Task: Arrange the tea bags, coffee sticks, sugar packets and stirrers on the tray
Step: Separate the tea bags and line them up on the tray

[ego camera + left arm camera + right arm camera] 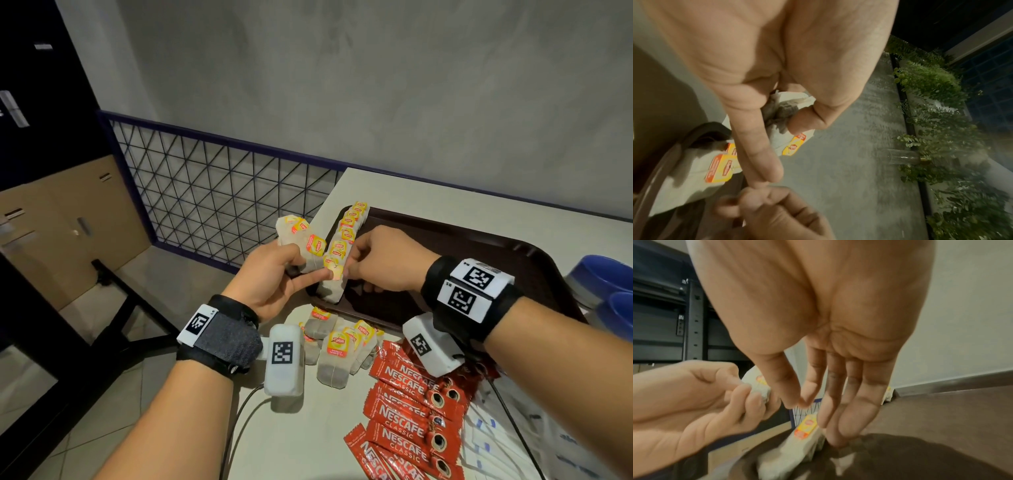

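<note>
My left hand (291, 267) grips a small bunch of Lipton tea bags (301, 240) above the table's left edge, its index finger (756, 142) stretched toward my right hand. The bunch (789, 100) sits between thumb and palm. A row of tea bags (346, 236) lies along the left rim of the dark brown tray (462, 246). My right hand (356, 267) is at the near end of that row, its straight fingers (846, 415) touching the nearest tea bag (805, 431). Thumb and index tips nearly meet; I see nothing between them.
Loose tea bags (337, 346) lie on the white table (308, 438) before the tray. Red Nescafe sticks (407, 407) spread to their right, with white packets (507, 445) beyond. Blue bowls (603, 281) stand right of the tray. A wire-grid railing (222, 195) runs on the left.
</note>
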`<control>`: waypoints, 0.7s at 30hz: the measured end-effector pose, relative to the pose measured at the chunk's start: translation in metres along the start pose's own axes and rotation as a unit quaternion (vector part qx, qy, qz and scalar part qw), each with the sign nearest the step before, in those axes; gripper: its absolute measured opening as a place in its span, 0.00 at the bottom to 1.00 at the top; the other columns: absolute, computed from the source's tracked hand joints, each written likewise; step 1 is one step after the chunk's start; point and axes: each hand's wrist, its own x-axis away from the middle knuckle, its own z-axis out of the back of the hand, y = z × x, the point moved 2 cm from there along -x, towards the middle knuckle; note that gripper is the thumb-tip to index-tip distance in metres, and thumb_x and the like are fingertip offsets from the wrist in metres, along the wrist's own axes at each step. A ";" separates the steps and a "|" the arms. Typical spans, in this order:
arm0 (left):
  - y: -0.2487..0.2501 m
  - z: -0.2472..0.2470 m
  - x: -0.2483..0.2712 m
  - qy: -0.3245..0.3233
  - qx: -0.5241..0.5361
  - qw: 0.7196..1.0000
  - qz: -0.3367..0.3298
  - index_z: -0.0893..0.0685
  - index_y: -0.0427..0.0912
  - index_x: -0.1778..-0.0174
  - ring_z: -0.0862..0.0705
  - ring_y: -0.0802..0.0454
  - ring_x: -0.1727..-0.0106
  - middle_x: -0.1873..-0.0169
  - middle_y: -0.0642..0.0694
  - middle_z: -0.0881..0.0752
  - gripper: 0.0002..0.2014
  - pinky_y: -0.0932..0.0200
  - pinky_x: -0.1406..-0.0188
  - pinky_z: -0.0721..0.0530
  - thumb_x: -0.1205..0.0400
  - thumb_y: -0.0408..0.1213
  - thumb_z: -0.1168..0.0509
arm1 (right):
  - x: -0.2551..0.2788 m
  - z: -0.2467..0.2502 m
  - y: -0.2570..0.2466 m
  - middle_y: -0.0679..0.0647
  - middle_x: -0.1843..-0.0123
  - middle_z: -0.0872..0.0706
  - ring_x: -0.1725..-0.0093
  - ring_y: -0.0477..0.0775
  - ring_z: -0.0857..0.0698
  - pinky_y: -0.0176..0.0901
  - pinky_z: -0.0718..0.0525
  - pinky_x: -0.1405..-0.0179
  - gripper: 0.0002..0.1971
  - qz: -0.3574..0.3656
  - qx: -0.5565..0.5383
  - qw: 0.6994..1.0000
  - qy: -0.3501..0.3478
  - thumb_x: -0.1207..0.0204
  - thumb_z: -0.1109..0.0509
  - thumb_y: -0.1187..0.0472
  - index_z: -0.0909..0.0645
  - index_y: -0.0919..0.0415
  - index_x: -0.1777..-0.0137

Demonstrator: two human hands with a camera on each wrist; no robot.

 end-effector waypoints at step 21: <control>-0.014 -0.017 0.009 -0.124 -0.082 0.987 0.064 0.17 0.30 0.35 0.08 0.30 0.50 0.46 0.29 0.09 0.12 0.48 0.54 0.06 0.13 0.24 0.38 | 0.051 0.026 0.002 0.70 0.55 0.08 0.59 0.62 0.07 0.50 0.05 0.58 0.05 0.061 -0.268 0.958 0.081 0.19 0.26 0.73 0.11 0.69 0.47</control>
